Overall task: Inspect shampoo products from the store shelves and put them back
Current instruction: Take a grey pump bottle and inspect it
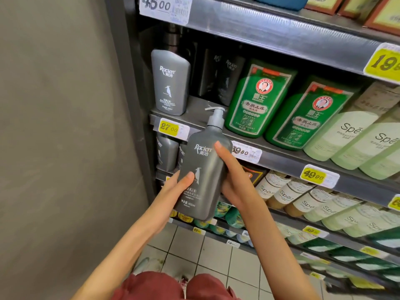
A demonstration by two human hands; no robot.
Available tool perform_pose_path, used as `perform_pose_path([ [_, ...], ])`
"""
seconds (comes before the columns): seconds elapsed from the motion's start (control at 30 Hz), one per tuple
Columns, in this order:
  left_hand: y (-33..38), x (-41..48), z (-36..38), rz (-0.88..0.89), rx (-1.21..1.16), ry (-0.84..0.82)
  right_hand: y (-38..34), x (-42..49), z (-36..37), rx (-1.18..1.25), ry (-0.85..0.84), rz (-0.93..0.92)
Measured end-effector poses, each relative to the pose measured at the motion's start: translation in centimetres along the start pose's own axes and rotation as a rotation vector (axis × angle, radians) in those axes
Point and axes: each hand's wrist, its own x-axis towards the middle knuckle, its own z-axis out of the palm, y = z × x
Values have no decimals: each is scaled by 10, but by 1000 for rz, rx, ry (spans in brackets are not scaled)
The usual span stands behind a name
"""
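A dark grey pump bottle of Raclen shampoo is held upright in front of the shelves, its label facing me. My left hand grips its lower left side, thumb across the front of the label. My right hand holds the right side, thumb lying up along the bottle's front edge. Behind it, a matching grey Raclen bottle without a pump stands at the left end of the shelf, with a gap to its right.
Two green shampoo bottles and pale green Spē bottles fill the same shelf to the right. More bottles line the lower shelves. A grey wall closes off the left. White floor tiles lie below.
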Motion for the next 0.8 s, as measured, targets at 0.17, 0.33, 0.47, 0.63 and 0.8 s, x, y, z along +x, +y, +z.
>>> perform_pose_path([
  [0.17,-3,-1,-4,-136,-184,-58,5,1,-1,156,17,-28],
  [0.33,1,9,0,-198,160,75,10,0,6,108,90,-49],
  [0.47,7,-8,7,98,617,73,2,8,14,-94,186,-138],
  [0.63,-5,-7,13,162,707,193,3,17,24,-356,384,-140],
  [0.8,2,-17,-3,15,261,-63,-4,3,5,-296,197,-42],
])
